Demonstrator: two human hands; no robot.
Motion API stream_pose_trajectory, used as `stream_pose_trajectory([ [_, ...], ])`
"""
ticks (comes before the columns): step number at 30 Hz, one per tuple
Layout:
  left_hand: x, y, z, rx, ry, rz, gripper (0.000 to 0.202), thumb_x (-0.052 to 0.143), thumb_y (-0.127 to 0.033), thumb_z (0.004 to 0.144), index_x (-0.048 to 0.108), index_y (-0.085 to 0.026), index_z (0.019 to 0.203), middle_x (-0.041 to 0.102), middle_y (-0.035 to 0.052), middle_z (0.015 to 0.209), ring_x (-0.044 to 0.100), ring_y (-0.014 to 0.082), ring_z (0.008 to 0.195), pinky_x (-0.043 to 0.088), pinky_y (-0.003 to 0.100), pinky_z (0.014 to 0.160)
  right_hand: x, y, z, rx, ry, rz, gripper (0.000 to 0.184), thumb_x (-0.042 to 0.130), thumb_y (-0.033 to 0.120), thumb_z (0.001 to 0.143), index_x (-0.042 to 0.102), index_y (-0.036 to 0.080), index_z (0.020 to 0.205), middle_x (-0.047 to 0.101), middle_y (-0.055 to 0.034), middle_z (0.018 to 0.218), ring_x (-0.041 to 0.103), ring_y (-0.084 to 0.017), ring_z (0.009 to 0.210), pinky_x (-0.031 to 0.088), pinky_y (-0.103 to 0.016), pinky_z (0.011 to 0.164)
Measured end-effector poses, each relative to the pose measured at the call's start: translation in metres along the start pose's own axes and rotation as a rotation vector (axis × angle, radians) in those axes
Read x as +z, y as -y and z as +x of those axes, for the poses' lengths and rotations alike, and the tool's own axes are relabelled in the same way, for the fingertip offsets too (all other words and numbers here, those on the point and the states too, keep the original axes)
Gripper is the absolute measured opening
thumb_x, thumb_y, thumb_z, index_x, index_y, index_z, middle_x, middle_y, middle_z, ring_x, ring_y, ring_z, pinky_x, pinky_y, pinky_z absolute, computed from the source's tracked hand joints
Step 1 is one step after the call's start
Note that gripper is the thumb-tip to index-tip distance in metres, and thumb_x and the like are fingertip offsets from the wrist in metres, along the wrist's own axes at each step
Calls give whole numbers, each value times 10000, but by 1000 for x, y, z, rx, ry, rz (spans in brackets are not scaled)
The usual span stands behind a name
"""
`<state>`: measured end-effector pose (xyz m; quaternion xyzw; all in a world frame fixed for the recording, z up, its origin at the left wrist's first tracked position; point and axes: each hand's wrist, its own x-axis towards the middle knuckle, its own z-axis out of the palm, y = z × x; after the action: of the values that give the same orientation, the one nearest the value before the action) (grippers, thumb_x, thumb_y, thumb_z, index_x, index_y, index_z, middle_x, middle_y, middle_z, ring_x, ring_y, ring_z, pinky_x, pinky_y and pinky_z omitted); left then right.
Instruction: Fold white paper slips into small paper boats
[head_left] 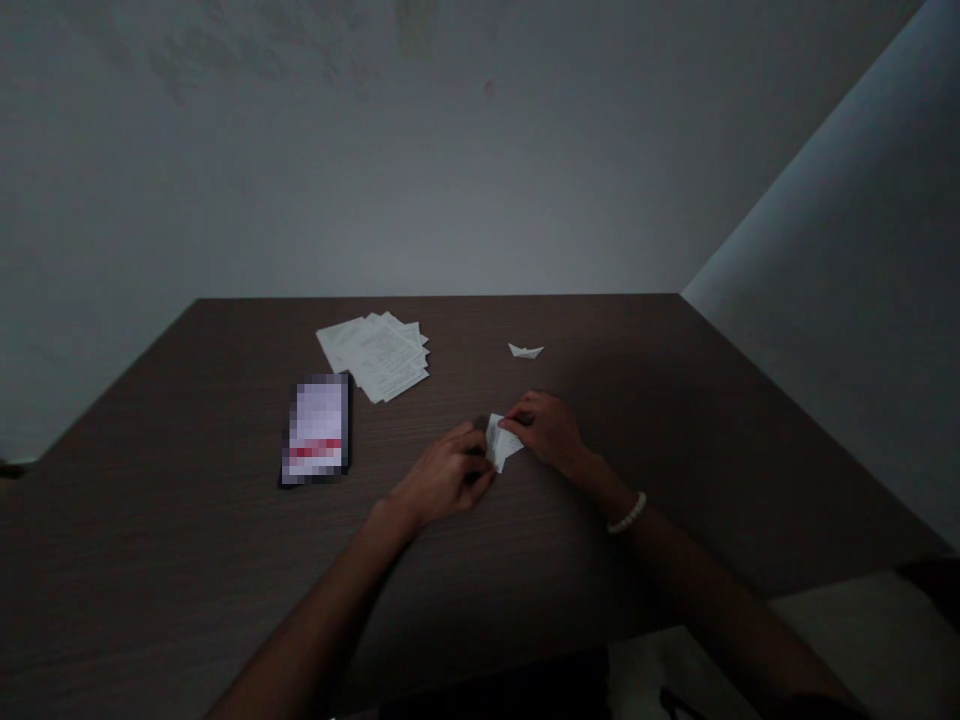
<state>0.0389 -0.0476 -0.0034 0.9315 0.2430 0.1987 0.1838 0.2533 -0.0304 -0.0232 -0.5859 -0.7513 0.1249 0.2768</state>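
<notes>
While your left hand (450,475) and right hand (546,428) both pinch the folded paper (501,441), it sits low over the surface (675,430). Beyond the paper lie a small paper boat (526,350), a stack of sheets (377,354) and a phone (317,428).

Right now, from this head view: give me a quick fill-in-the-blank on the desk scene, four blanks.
1. Both hands, left hand and right hand, pinch a small folded ____.
2. The finished paper boat sits ____ the hands, untouched.
3. The bracelet is on the ____ wrist.
4. The paper stack lies on the ____.

Missing: paper; beyond; right; table
</notes>
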Motion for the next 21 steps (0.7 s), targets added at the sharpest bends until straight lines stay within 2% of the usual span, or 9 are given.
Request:
stream_pose_trajectory([
  [9, -2, -1, 0, 9, -1, -58, 202, 564, -204, 857, 696, -182, 705, 594, 55, 807, 540, 201, 886, 480, 337, 764, 0, 1, 0, 2, -13, -9, 112, 716, 329, 803, 726, 221, 776, 666, -20, 817, 589, -162, 794, 412, -282, 733],
  [15, 8, 0, 0, 27, -115, -141, 298, 545, -237, 884, 613, -171, 601, 600, 42, 741, 537, 173, 789, 473, 327, 734, 2, 0, 0, 2, -21, -5, 140, 706, 353, 809, 726, 218, 780, 666, -21, 811, 593, -157, 770, 419, -274, 709],
  [18, 12, 2, 0, -48, -187, -53, 220, 542, -280, 893, 649, -168, 736, 605, 58, 788, 541, 194, 823, 476, 348, 749, 2, 1, -1, 14, -16, -5, 138, 703, 350, 809, 728, 217, 781, 661, -21, 801, 591, -151, 750, 413, -266, 683],
  [21, 13, 5, -1, -103, -169, 43, 209, 593, -354, 864, 674, -166, 907, 627, 87, 929, 544, 227, 908, 477, 383, 802, 0, 3, -3, 14, -27, 2, 147, 674, 330, 834, 719, 208, 766, 653, -19, 786, 583, -143, 734, 404, -254, 667],
])
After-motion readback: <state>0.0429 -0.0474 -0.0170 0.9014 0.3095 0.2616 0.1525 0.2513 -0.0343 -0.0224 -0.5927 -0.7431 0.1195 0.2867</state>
